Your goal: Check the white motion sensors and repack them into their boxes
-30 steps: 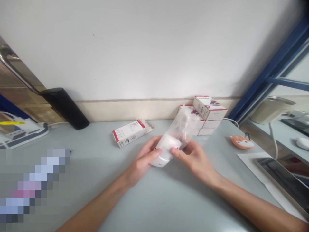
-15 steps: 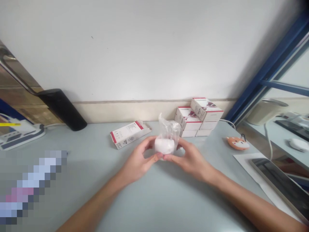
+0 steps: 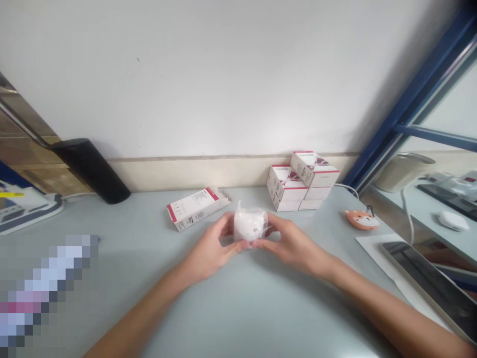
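Observation:
Both hands meet over the middle of the grey table (image 3: 238, 308). Between them is a small white object in a clear plastic bag (image 3: 249, 224), held just above the tabletop. My left hand (image 3: 212, 248) pinches its left side with thumb and fingers. My right hand (image 3: 288, 243) grips its right side, fingers curled round it. The bag's loose top looks folded down against the white object. An open white and red carton (image 3: 196, 206) lies flat on the table just beyond my left hand.
A stack of white and red boxes (image 3: 301, 181) stands against the wall at the back right. An orange fox-shaped item (image 3: 360, 219) lies right of it. A tablet on paper (image 3: 428, 278) sits at the right edge. A black cylinder (image 3: 91, 171) leans at back left.
The bag stood tall and stretched out towards the boxes a second ago. It is now gathered down round the white object, and both hands have moved slightly away from me, staying closed on it.

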The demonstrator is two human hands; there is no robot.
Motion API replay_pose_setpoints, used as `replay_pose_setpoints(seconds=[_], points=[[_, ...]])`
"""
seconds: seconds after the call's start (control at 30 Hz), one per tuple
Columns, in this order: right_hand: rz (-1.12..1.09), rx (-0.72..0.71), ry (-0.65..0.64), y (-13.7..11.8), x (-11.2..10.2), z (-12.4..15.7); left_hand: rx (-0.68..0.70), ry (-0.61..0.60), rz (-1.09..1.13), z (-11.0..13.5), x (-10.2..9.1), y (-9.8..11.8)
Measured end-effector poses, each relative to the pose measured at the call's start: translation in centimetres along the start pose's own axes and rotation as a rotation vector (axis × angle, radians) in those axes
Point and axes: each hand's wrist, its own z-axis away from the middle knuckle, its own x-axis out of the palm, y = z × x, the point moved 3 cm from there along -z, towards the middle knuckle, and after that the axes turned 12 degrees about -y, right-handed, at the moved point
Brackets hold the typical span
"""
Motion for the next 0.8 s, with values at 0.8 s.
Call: replay_pose_setpoints(seconds=[0.8], points=[[0.245,0.02,-0.079,0.6,0.8,0.7,-0.15,-0.075,-0.025,0.5,0.0,-0.1]])
